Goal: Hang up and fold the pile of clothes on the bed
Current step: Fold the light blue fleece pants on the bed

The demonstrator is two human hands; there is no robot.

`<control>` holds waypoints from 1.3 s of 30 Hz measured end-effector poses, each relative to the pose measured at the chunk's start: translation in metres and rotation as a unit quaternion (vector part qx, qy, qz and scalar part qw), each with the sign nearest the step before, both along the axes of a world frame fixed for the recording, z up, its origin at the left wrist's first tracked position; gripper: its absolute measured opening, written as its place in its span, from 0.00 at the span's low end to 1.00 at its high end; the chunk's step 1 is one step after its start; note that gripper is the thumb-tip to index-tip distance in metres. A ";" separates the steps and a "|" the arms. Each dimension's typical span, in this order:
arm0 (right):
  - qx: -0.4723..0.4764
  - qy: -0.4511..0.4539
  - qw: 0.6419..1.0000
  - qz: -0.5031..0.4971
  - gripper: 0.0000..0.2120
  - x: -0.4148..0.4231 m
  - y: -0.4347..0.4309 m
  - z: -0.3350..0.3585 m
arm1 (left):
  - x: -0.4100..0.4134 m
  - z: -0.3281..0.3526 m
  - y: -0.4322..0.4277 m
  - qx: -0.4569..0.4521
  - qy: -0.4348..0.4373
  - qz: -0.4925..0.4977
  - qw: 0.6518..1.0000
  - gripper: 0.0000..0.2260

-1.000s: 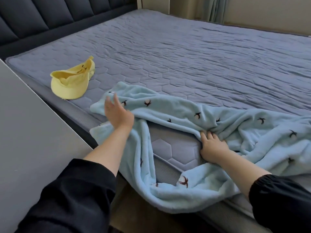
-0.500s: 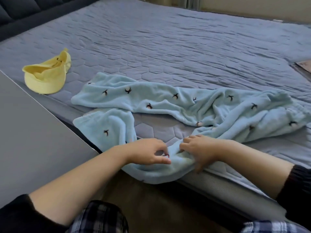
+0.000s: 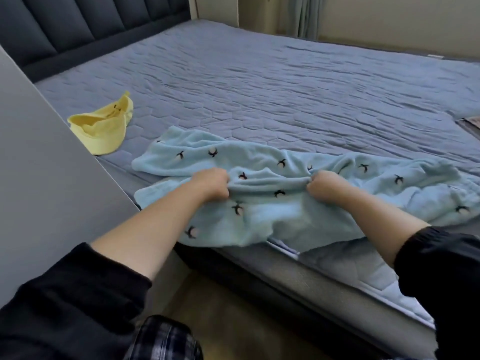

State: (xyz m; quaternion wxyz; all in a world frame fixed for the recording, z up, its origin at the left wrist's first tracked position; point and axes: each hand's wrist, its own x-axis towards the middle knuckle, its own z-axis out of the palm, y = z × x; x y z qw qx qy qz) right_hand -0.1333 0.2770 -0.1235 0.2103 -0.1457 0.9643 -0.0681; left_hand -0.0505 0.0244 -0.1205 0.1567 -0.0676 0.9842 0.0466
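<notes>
Pulling the blue fleece pants (image 3: 259, 216) mostly up onto the bed (image 3: 285, 87) now, not dangling off its near edge like half a second ago. Clenching one fabric ridge with left grip (image 3: 213, 184) and right grip (image 3: 324, 187), so probably mid-fold. Yellow visor (image 3: 104, 131) further up the bed, well apart; grey panel (image 3: 52, 178) crowding the bed's left side.
</notes>
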 end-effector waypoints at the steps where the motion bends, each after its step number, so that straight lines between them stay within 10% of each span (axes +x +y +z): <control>1: 0.026 0.026 0.999 -0.013 0.15 -0.003 -0.007 -0.002 | -0.005 0.000 -0.004 -0.024 0.084 0.031 0.996 0.08; 7: 0.039 0.153 0.979 0.129 0.20 0.002 -0.044 -0.020 | 0.011 -0.023 -0.020 0.048 0.268 0.119 0.955 0.21; 14: -0.143 -0.114 0.971 0.154 0.27 0.025 -0.117 -0.018 | 0.051 -0.075 -0.018 0.265 0.181 0.462 0.827 0.21; 18: 0.045 -0.227 0.938 0.257 0.22 0.025 -0.128 -0.019 | 0.073 -0.095 -0.007 0.350 0.284 0.576 0.682 0.18; 21: -0.098 -0.269 0.938 0.193 0.06 0.016 -0.116 -0.034 | 0.080 -0.103 -0.001 0.421 0.284 0.645 0.570 0.23; 24: -0.301 -0.447 0.841 0.054 0.12 0.006 -0.096 -0.041 | 0.082 -0.096 0.009 0.512 0.246 0.716 0.406 0.33; 31: -0.400 -0.546 0.736 0.036 0.23 -0.008 -0.067 -0.030 | 0.085 -0.066 0.004 0.738 0.197 0.614 0.197 0.05; 39: -0.481 -0.505 0.716 -0.026 0.19 -0.019 -0.053 -0.003 | 0.084 -0.059 0.012 0.845 0.187 0.474 0.163 0.16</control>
